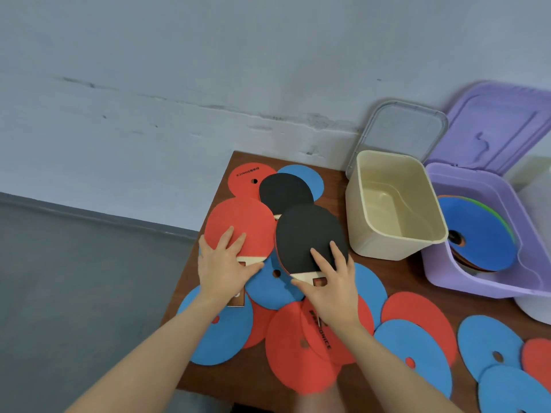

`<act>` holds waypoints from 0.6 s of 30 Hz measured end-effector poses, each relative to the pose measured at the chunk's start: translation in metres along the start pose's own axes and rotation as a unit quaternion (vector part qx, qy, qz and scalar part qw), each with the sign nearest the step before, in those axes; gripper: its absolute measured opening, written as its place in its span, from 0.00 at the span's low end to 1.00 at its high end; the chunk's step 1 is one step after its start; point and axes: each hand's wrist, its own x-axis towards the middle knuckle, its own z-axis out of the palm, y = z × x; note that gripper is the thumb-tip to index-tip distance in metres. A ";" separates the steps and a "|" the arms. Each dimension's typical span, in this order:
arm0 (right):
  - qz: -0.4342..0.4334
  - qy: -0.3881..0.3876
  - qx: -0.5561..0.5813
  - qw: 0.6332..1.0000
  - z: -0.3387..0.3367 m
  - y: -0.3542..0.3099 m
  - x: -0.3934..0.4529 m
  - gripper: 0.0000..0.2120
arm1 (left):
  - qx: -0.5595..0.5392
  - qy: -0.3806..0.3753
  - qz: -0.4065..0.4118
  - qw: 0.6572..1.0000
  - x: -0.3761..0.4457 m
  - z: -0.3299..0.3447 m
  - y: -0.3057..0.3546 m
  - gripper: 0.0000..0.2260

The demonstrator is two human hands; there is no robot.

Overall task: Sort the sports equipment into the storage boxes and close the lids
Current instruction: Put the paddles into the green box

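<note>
My left hand [225,265] grips a table tennis paddle with a red face [241,225] at its neck. My right hand [329,281] grips a second paddle with a black face [307,234] the same way. A third, black-faced paddle [283,190] lies behind them. Several flat red and blue discs [417,344] with centre holes are spread over the brown table [372,275]. An open cream box [393,204] stands empty to the right. Beside it an open purple box [477,281] holds stacked discs, a blue one [483,234] on top.
The cream box's clear lid [402,132] and the purple lid [501,126] lean against the wall behind their boxes. A white container [536,308] is at the right edge. The table's left edge drops to a grey floor [74,278].
</note>
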 end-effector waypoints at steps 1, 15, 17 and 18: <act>-0.012 0.011 0.010 1.000 -0.007 -0.001 -0.002 0.32 | -0.004 0.014 -0.002 1.000 -0.008 -0.005 0.005 0.36; -0.089 0.152 0.004 0.984 -0.154 0.062 -0.042 0.32 | -0.105 0.214 0.088 0.967 -0.097 -0.047 0.130 0.37; -0.080 0.173 0.002 0.982 -0.176 0.078 -0.045 0.32 | -0.110 0.200 0.098 0.969 -0.103 -0.044 0.158 0.37; -0.070 0.184 0.005 0.980 -0.187 0.086 -0.046 0.32 | -0.111 0.195 0.110 0.968 -0.105 -0.042 0.172 0.37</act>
